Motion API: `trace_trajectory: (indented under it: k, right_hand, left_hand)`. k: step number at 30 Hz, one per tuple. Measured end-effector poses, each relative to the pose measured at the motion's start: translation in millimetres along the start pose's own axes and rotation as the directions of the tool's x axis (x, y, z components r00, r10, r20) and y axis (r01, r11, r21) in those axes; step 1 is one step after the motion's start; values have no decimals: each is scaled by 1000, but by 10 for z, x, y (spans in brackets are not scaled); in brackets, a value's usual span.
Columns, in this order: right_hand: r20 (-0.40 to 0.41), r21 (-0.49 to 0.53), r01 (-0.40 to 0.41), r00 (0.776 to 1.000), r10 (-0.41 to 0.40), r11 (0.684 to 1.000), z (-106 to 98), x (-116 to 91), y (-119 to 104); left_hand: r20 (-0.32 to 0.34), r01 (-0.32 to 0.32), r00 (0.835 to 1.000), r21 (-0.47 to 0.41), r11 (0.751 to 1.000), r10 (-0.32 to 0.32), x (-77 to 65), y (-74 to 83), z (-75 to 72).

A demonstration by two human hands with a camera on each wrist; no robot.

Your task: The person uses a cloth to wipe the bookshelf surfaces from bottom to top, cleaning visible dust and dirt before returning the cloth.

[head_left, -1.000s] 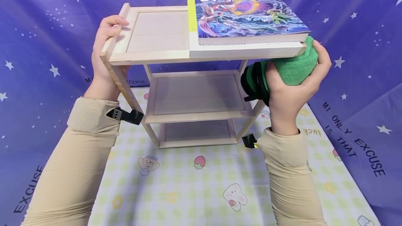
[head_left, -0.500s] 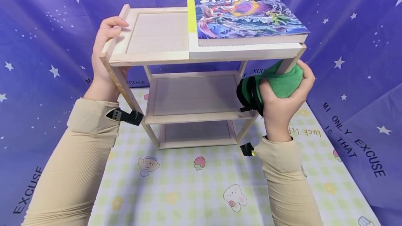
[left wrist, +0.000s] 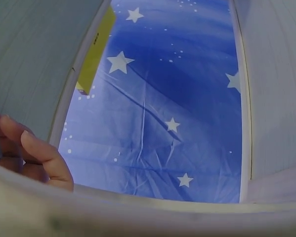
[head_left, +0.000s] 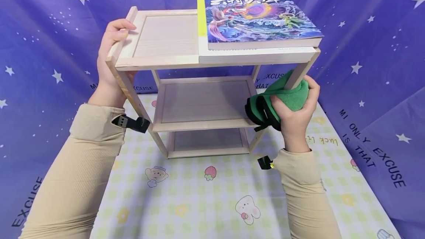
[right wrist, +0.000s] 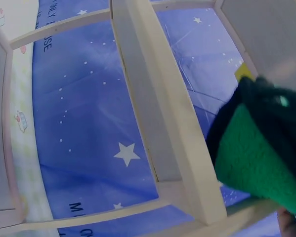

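A three-tier pale wooden shelf [head_left: 167,34] stands upright in the head view. My left hand [head_left: 111,56] grips the left end of its top tier, thumb and fingers around the edge. Curled fingertips [left wrist: 46,158] show under the board in the left wrist view. My right hand [head_left: 295,123] holds a folded green cloth [head_left: 293,97] with black trim, wrapped about the front right leg [head_left: 300,73] just under the top tier. In the right wrist view the cloth [right wrist: 256,153] hides most of that hand.
On the top tier's right side a blue illustrated book [head_left: 259,19] lies over a thicker yellow-and-white book [head_left: 201,14]. Beneath the shelf is a checked tablecloth [head_left: 186,191] with cartoon prints. Purple star-patterned fabric [head_left: 375,65] surrounds the back and sides.
My right hand has slid the green cloth down along the front right leg, from the top corner toward the middle tier. The left hand keeps its hold.
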State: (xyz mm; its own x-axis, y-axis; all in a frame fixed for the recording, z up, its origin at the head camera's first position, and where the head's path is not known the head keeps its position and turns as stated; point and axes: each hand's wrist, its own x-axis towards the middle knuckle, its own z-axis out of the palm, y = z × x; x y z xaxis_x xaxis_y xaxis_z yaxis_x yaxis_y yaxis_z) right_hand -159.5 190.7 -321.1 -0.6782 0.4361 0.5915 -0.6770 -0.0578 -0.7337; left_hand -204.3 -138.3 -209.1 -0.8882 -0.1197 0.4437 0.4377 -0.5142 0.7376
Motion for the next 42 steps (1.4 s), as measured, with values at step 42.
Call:
trace_trajectory:
  k: [42]
  right_hand:
    - [320, 199, -274, 926, 202, 941, -279, -6, 204]
  left_hand:
    - [85, 314, 924, 384, 869, -372, 108, 296, -151]
